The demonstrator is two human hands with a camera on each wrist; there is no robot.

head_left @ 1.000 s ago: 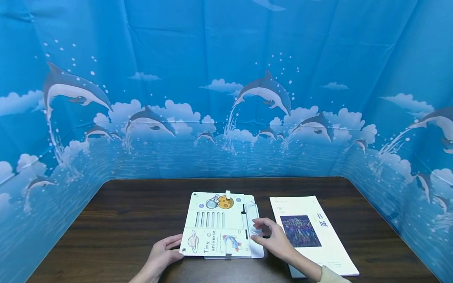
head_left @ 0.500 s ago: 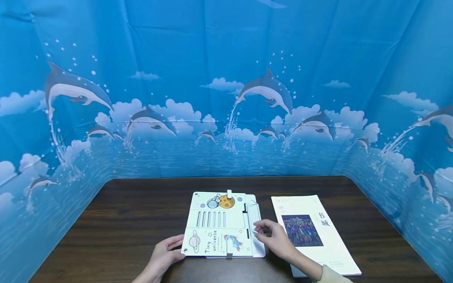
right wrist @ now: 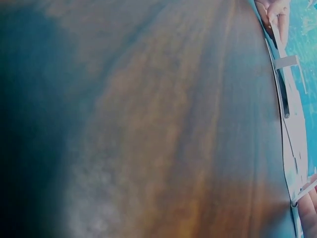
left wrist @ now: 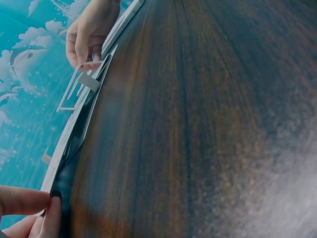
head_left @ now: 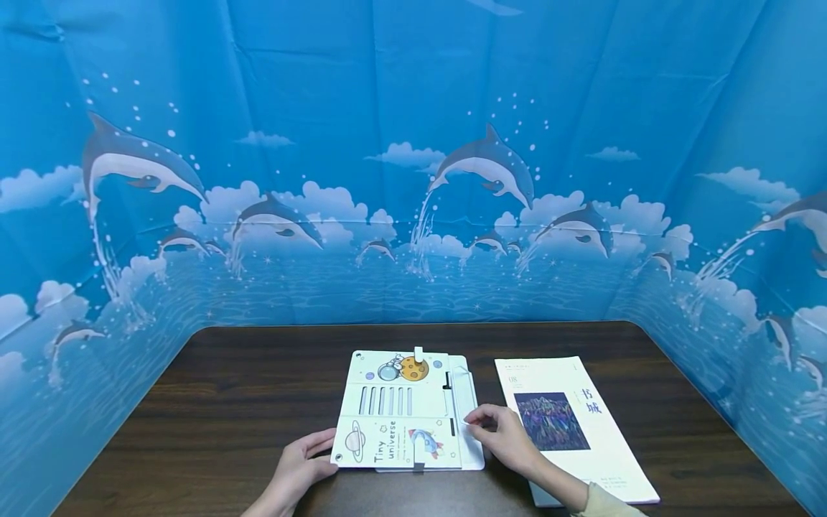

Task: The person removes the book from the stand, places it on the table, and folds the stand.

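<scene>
A flat white book stand with cartoon planets, an astronaut and the words "Tiny universe" lies folded on the table. My left hand grips its lower left edge, thumb on one side and fingers on the other, as the left wrist view shows at the stand's edge. At the stand's right side, my right hand pinches a thin white wire frame between thumb and fingertips. In the left wrist view this frame stands raised off the panel. A small white clip sits at the top edge.
Just right of the stand lies a cream book with a dark picture on its cover; my right forearm passes over its lower left part. The dark wooden table ends at a blue dolphin-printed curtain behind and at both sides.
My right thumb and fingers, spread apart a second ago, have come together on the wire frame. My left hand keeps its grip, and the stand stays put apart from a slight shift of the view.
</scene>
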